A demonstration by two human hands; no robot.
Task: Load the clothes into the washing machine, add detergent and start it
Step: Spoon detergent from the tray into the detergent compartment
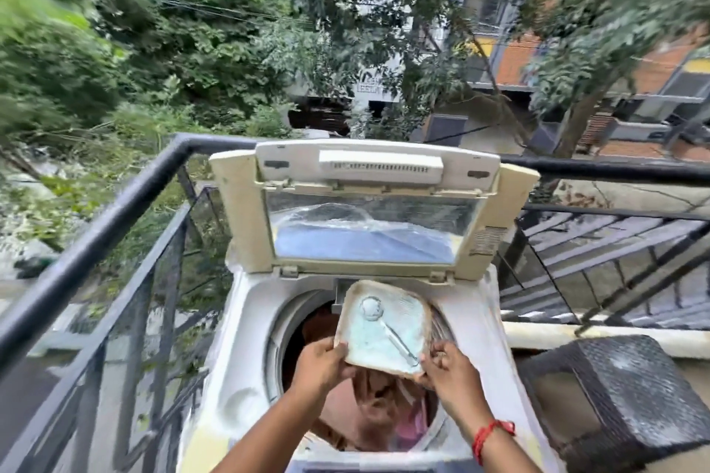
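A white top-loading washing machine (pixel 246 349) stands on a balcony with its lid (pixel 369 203) raised upright. Brown and pink clothes (pixel 384 415) lie inside the drum. Over the drum opening I hold a squarish tub of pale blue detergent powder (pixel 384 326), tilted toward me, with a scoop (pixel 388 323) lying in the powder. My left hand (pixel 320 363) grips the tub's near left edge. My right hand (pixel 447 371) grips its near right corner; a red thread is tied on that wrist.
A black metal railing (pixel 115 211) runs along the left and behind the machine. A dark woven basket (pixel 622 399) sits to the right of the machine. Trees and buildings lie beyond the balcony, with a drop below.
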